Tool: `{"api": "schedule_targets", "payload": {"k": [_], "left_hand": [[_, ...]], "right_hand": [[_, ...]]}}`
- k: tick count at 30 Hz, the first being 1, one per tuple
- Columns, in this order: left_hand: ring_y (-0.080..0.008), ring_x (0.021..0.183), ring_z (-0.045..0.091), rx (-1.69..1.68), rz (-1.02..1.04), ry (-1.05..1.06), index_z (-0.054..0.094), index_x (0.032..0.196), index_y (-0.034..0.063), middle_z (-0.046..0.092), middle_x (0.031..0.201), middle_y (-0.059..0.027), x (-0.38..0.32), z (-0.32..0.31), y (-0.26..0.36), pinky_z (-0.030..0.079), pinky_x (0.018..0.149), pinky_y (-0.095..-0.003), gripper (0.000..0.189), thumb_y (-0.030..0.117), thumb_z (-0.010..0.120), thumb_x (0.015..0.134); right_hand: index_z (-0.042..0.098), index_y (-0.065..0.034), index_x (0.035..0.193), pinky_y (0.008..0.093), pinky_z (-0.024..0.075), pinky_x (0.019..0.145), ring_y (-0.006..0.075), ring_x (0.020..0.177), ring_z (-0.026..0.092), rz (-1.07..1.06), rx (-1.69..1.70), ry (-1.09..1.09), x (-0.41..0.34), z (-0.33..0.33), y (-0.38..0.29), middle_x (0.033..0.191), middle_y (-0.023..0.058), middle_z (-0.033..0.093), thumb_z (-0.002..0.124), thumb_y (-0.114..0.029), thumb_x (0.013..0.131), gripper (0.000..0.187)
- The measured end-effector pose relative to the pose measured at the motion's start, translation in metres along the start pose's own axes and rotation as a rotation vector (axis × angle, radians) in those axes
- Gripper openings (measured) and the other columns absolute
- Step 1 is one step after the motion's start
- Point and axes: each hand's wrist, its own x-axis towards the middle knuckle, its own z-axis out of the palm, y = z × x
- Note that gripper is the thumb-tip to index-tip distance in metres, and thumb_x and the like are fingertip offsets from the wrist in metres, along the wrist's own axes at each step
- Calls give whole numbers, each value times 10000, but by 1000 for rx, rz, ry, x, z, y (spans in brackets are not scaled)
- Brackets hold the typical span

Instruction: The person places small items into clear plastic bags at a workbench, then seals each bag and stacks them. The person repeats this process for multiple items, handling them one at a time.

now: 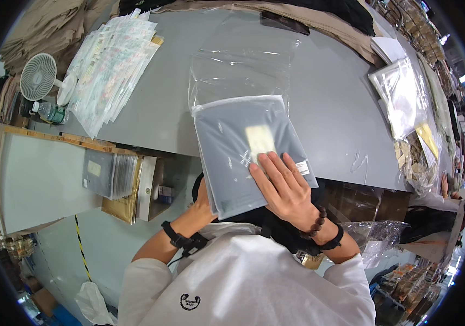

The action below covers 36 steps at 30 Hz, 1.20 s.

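A frosted plastic zip bag [232, 138] with dark folded contents, a pale yellow card inside and a small white printed label lies tilted before me. Its far edge rests over a clear plastic sleeve [240, 75] spread on the grey table, while the near end juts past the table edge towards my body. My left hand [204, 199] holds the bag at its lower left, with the fingers hidden underneath. Across the bag's lower right lies my right hand [283, 185], palm down and fingers slightly apart; its thumb is hidden.
Fanned printed packets [114, 61], a white fan [38, 76] and a water bottle [51, 112] are on the left. Similar filled bags [100, 173] stand in a row below the tabletop. Clear sleeves [401, 98] are stacked at right. Beige fabric [330, 30] lines the far edge.
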Motion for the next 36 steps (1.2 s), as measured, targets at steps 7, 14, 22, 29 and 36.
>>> {"api": "schedule_targets", "payload": {"k": [7, 14, 22, 29, 36], "left_hand": [[-349, 1413, 569, -832, 47, -209, 463, 1581, 71, 539, 1575, -185, 40, 17, -26, 466, 1191, -518, 579, 428, 443, 1127], [-386, 1085, 706, 1460, 439, -19, 715, 1255, 20, 739, 1175, -201, -13, 33, 4, 547, 957, -504, 349, 239, 711, 984], [-235, 675, 668, 1259, 947, 611, 794, 1015, 69, 746, 892, -93, -23, 21, 111, 544, 625, -328, 122, 47, 792, 895], [-220, 822, 743, 1165, 549, 410, 800, 1070, 19, 744, 934, -118, 48, -9, 149, 596, 774, -314, 208, 85, 841, 878], [-218, 632, 661, 1517, 1218, 569, 821, 991, 40, 712, 811, -73, 44, 1, 124, 525, 582, -322, 152, -19, 842, 853]], "right_hand": [[689, -74, 1371, 518, 481, 1164, 337, 1287, 670, -14, -26, 6, 1, 6, 7, 1345, 168, 708, 725, -132, 967, 410], [688, -89, 1396, 531, 481, 1166, 341, 1327, 654, 20, -11, -60, 10, 21, 13, 1425, 168, 669, 657, -46, 924, 475], [638, -110, 1441, 547, 464, 1190, 338, 1378, 618, -80, 16, -110, -21, 10, 25, 1443, 161, 660, 662, -89, 968, 474], [629, -117, 1449, 545, 452, 1201, 338, 1371, 623, -104, 11, -116, -19, 9, 29, 1457, 156, 650, 650, -111, 977, 473], [633, -111, 1444, 563, 431, 1210, 348, 1374, 615, -68, -3, -126, -19, 14, 21, 1461, 165, 642, 657, -106, 949, 495]]}}
